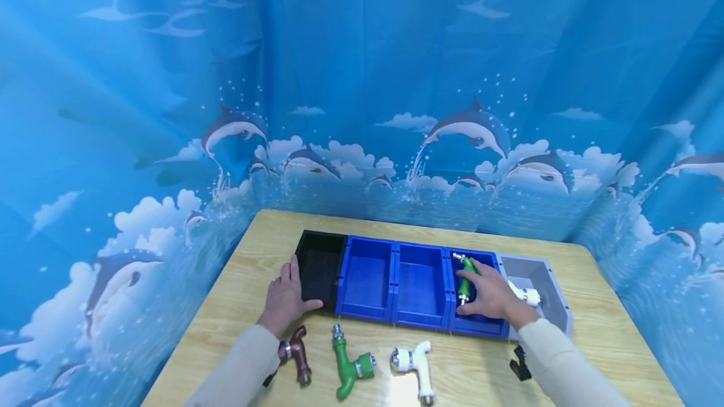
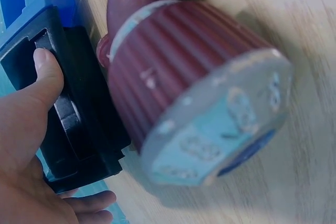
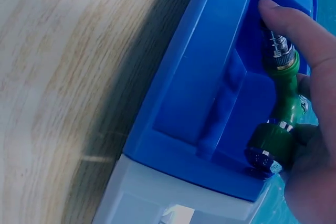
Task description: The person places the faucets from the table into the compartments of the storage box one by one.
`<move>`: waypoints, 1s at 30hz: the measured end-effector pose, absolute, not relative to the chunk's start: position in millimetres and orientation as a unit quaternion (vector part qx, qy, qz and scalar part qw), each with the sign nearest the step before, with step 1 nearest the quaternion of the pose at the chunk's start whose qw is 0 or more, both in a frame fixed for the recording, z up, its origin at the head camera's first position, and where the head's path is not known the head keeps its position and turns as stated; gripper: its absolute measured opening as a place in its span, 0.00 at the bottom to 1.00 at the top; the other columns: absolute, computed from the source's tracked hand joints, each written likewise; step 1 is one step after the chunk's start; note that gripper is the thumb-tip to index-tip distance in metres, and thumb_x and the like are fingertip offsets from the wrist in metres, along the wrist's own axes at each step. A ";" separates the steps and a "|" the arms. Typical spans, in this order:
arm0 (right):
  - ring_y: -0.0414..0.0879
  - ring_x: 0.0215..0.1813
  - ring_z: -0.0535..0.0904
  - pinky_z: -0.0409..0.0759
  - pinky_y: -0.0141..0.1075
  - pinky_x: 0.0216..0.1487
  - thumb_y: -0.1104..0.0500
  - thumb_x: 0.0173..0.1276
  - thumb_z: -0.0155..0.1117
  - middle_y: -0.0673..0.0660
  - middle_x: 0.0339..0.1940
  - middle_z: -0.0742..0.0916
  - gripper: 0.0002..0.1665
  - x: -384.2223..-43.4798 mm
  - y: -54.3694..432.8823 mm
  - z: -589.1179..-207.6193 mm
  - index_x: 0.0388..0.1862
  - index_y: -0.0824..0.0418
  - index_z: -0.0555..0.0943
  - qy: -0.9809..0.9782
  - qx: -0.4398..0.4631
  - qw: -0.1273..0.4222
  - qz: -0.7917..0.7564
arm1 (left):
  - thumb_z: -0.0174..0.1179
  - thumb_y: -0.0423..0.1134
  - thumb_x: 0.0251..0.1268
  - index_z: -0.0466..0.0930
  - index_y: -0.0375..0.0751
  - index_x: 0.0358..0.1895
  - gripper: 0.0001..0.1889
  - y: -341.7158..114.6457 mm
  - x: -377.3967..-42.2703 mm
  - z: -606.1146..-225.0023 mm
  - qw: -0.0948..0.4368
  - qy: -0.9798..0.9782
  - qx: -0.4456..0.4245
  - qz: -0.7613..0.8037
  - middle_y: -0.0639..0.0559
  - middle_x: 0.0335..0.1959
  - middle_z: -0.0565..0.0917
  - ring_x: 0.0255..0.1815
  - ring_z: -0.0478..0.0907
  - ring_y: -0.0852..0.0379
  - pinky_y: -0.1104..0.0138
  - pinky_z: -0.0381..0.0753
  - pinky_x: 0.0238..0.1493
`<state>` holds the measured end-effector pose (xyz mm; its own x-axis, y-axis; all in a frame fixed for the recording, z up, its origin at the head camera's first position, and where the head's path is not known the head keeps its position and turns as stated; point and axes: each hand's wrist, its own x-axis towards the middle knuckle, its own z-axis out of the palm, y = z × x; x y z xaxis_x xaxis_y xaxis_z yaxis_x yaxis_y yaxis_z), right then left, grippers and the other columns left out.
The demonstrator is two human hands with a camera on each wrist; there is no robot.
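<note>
In the rightmost blue bin, my right hand holds a green tap with metal ends. The thumb lies by its threaded end and the fingers pass behind its body, partly hidden. My left hand rests at the near left corner of the black bin, thumb over the front side and fingers along the left side. Close to the left wrist lies a dark red tap, partly covered by the sleeve in the head view.
A second green tap and a white tap lie on the wooden table before the bins. Two more blue bins stand mid-row. The grey bin at the right end contains a white tap.
</note>
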<state>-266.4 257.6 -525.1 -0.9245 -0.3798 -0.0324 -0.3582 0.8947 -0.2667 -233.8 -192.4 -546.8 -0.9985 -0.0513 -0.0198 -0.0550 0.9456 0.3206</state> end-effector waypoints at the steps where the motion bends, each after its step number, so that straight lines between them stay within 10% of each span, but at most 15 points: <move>1: 0.75 0.69 0.59 0.56 0.69 0.65 0.34 0.42 0.77 0.75 0.72 0.63 0.53 -266.5 257.3 -525.6 0.65 0.60 0.75 0.972 -0.190 0.043 -0.128 | 0.75 0.59 0.43 0.36 0.30 0.76 0.67 -192.7 -233.5 -547.0 0.003 0.986 -0.026 0.163 0.29 0.70 0.58 0.62 0.68 0.30 0.42 0.64 0.67; 30: 0.73 0.69 0.61 0.59 0.63 0.68 0.46 0.44 0.79 0.79 0.68 0.67 0.48 -267.8 246.1 -538.0 0.63 0.67 0.75 0.974 -0.186 0.084 -0.098 | 0.75 0.59 0.44 0.36 0.32 0.77 0.67 -191.4 -231.3 -547.9 0.008 0.985 -0.034 0.167 0.30 0.71 0.57 0.60 0.70 0.30 0.43 0.66 0.65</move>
